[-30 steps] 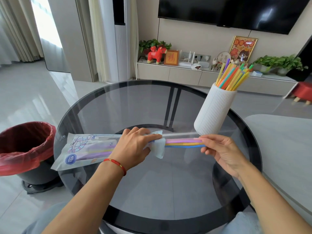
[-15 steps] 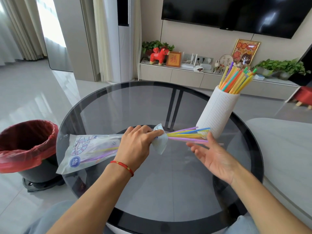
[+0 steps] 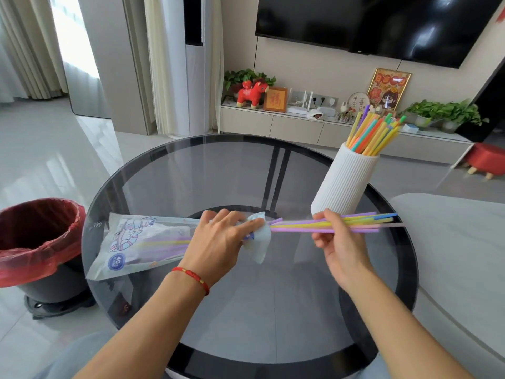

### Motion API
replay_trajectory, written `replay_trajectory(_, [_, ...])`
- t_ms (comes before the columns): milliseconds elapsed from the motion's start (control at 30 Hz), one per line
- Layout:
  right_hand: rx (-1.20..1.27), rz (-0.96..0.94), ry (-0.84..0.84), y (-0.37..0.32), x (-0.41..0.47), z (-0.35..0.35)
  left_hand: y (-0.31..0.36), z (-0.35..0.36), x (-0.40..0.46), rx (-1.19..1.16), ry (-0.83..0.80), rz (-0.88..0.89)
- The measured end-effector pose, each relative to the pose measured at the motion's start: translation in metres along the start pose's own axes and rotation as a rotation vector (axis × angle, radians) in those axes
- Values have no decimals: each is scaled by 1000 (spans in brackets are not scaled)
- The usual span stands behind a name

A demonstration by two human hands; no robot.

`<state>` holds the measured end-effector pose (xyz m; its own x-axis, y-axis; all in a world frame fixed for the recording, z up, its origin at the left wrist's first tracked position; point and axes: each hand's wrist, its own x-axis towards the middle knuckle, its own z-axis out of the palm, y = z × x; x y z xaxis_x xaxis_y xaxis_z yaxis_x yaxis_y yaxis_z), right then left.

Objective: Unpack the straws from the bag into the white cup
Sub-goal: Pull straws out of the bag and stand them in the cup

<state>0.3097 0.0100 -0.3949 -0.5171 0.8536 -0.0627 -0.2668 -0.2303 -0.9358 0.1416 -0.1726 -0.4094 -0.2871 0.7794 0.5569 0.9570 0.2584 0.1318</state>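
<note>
A clear printed straw bag [image 3: 136, 242] lies on the round glass table [image 3: 246, 310], its mouth pointing right. My left hand [image 3: 221, 242] pins the bag near its open end. A bundle of purple, yellow and blue straws [image 3: 300, 225] sticks out of the mouth, stretched to the right. My right hand [image 3: 337, 239] is closed around the middle of that bundle. A few straws still lie inside the bag. Just behind the bundle stands the ribbed white cup [image 3: 345, 184], upright, holding several coloured straws [image 3: 374, 132].
A black bin with a red liner [image 3: 38, 242] stands on the floor left of the table. A grey sofa edge [image 3: 459, 255] lies to the right. A TV cabinet with plants and ornaments [image 3: 300, 119] runs along the far wall.
My right hand, open under the straw tips half a second ago, has closed on the bundle and drawn it further out to the right. My left hand has stayed on the bag.
</note>
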Motion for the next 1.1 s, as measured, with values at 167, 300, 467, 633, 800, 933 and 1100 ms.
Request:
replay_trajectory(167, [-34, -167, 54, -30, 2, -35, -7, 1, -2, 41, -43, -109])
replay_trajectory(300, [-24, -200, 117, -46, 0, -56, -7, 3, -4, 30, -56, -120])
replay_trajectory(467, [-510, -421, 12, -84, -1, -58, -5, 3, -5, 29, -77, -116])
replay_trajectory(633, [-1042, -468, -41, -113, 9, -31, -6, 3, -5, 16, -91, -114])
replay_trajectory(800, [-1249, -267, -79, -81, 14, -11, -4, 1, -5, 0, -103, -124])
replay_trajectory(933, [-1116, -291, -3, -71, 18, -16, -6, 0, -8, -5, -112, -109])
replay_trajectory(1100, [-1086, -190, -34, -56, 18, -20, -4, -1, -7, -17, -122, -115])
